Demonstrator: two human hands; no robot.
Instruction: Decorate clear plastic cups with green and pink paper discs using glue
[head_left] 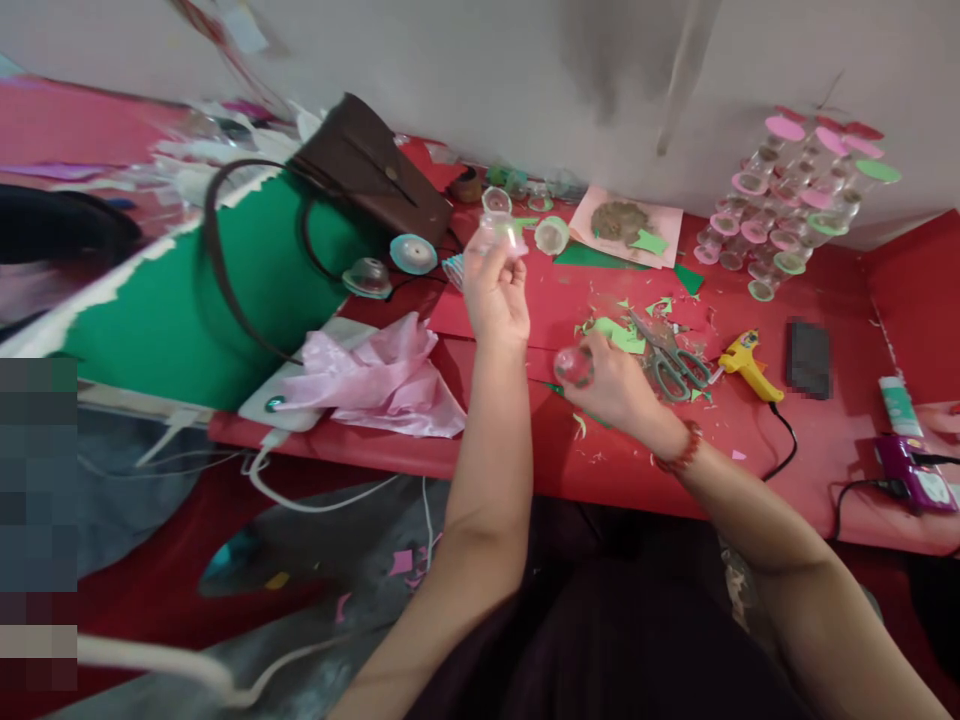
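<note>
My left hand [495, 290] is raised over the red table [570, 470], its fingers pinched on a small clear plastic cup [501, 236] with a pink and green tint. My right hand [611, 380] rests lower on the table, fingers curled round another small clear cup [574, 365]. Green paper scraps [619, 333] and grey-handled scissors [671, 360] lie just right of my right hand. More clear cups [551, 235] stand beyond my left hand.
A yellow glue gun [742, 365] with a black cord lies right of the scissors. Stacked clear cups with pink and green lids [795, 195] stand at back right. A brown bag [367, 165], green sheet [225, 290] and pink tissue [375, 380] fill the left.
</note>
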